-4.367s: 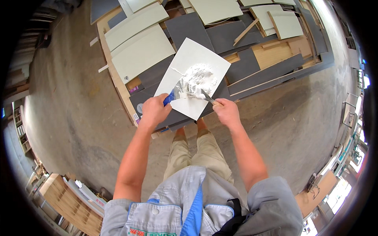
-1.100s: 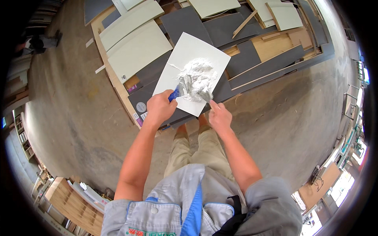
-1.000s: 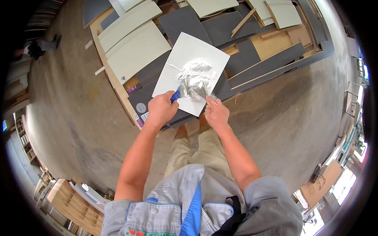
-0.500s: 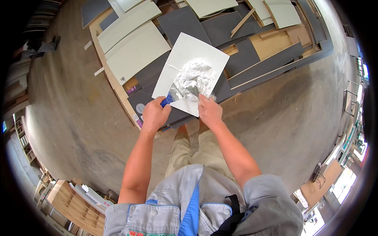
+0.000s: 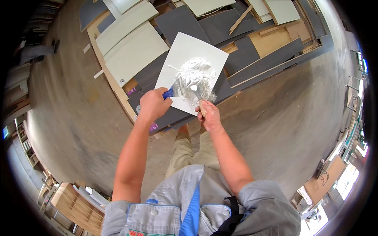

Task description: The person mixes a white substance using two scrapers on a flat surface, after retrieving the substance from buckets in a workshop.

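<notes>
A white board [image 5: 185, 44] lies tilted on the stack of panels in front of me, with a mound of wet white paste [image 5: 197, 70] spread over its middle. My left hand [image 5: 154, 105] is closed round the blue handle of a putty knife [image 5: 169, 93], its blade against the left side of the paste. In my right hand [image 5: 212, 117] is a second putty knife with a wooden handle [image 5: 202, 109]. Its blade reaches into the lower part of the paste and looks largely coated. Some fibrous strands stick out at the paste's lower right edge.
Dark grey panels [image 5: 179, 23] and pale boards [image 5: 134, 55] are stacked loosely under and behind the white board. A thin wood strip [image 5: 241, 19] lies across them. Concrete floor [image 5: 275, 110] surrounds the stack. More boards [image 5: 78, 204] stand behind me at lower left.
My right hand has drawn slightly toward me and rolled over, so its wooden handle now shows. My left hand has shifted slightly up and left, its knife still on the paste.
</notes>
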### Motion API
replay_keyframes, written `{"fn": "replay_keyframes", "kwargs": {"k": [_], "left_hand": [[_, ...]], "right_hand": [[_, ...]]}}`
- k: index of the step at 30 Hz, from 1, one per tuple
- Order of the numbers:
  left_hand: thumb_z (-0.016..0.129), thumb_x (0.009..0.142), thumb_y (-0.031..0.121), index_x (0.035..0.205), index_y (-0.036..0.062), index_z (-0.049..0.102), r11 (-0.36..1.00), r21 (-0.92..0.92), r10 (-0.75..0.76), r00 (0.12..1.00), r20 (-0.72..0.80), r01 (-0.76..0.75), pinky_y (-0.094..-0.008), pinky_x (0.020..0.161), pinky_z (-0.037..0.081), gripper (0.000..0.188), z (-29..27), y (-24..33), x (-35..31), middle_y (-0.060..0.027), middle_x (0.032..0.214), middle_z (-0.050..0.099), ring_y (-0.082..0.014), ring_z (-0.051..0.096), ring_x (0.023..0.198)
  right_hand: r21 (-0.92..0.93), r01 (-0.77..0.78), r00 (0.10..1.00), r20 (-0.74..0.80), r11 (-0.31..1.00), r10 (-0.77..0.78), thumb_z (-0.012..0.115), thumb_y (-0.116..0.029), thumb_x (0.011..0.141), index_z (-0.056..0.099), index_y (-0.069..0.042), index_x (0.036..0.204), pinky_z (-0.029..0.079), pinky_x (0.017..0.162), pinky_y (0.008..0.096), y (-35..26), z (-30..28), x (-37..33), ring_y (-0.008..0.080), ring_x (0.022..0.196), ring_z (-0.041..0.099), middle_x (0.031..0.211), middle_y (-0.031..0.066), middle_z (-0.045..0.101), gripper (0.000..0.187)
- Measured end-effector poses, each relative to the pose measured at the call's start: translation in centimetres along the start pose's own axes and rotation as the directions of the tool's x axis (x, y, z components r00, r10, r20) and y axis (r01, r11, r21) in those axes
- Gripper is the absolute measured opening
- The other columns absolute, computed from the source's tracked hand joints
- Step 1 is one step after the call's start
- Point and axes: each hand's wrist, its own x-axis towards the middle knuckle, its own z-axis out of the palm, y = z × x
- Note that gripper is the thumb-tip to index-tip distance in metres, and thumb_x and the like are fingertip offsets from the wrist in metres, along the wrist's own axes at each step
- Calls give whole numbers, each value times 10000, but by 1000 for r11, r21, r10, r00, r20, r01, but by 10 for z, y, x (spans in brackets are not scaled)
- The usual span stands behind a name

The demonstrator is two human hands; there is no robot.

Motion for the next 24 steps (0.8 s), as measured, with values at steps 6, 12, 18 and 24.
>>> {"fn": "replay_keyframes", "kwargs": {"k": [6, 12, 18, 24], "left_hand": [[631, 765, 256, 1125, 42, 712, 962, -247, -129, 991, -20, 120, -436, 844, 528, 427, 17, -4, -13, -212, 970, 718, -385, 681, 929], [648, 767, 219, 1128, -10, 703, 937, -316, -181, 981, -75, 149, -338, 745, 537, 431, 35, -28, -26, -181, 878, 726, -217, 704, 793], [627, 770, 252, 1141, 20, 701, 946, -268, -203, 978, -57, 181, -426, 860, 527, 444, 30, -21, -33, -230, 990, 713, -383, 681, 949], [629, 773, 260, 1143, 34, 703, 948, -284, -169, 984, -63, 144, -433, 864, 526, 440, 31, -19, -33, -234, 1003, 711, -385, 681, 950]], "right_hand": [[-879, 477, 627, 348, -9, -697, 627, -193, 918, 621, -94, 1292, 516, 591, 396, -7, -1, 13, 265, 672, 633, 894, 114, 653, 388], [-906, 407, 701, 390, -114, -597, 635, -135, 849, 649, -159, 1244, 517, 596, 425, -1, 9, -5, 295, 703, 628, 877, 89, 571, 396], [-913, 350, 746, 407, -210, -527, 639, -130, 840, 635, -168, 1264, 515, 582, 418, 6, 1, 8, 295, 677, 625, 886, 85, 569, 426], [-910, 362, 707, 410, -203, -575, 643, -145, 825, 616, -161, 1262, 521, 567, 431, -3, 10, 14, 304, 661, 632, 889, 110, 567, 438]]}}
